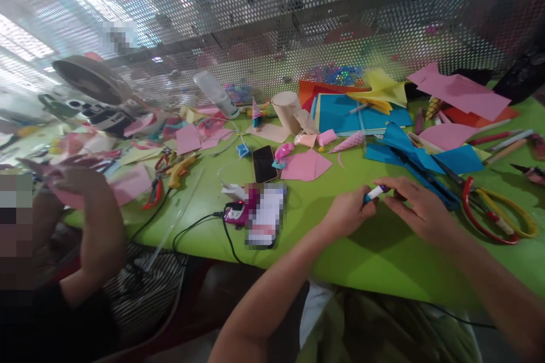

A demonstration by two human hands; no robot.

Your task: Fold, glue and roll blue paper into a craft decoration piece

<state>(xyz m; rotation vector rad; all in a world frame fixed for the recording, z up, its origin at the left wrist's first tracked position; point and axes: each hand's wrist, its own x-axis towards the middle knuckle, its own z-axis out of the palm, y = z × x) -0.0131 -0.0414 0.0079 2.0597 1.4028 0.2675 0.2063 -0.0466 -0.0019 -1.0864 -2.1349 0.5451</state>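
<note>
A small marker-like tube (373, 194), white in the middle with a blue end and a dark purple end, lies between my hands above the green table. My left hand (347, 211) is closed round its blue end. At the purple end, the fingertips of my right hand (415, 207) touch or nearly touch it, with the other fingers spread a little apart. Beyond my left hand lies a pink sheet (305, 165). Large scissors (489, 212) with red and yellow handles rest to the right of my right hand, beside blue sheets (457, 157).
Left of my hands lie a lit phone (266, 215), a power strip (236, 214) with cables and a dark phone (264, 163). A yellow glue gun (179, 170) and another person's arm (100, 227) are further left. A paper roll (287, 112) stands behind.
</note>
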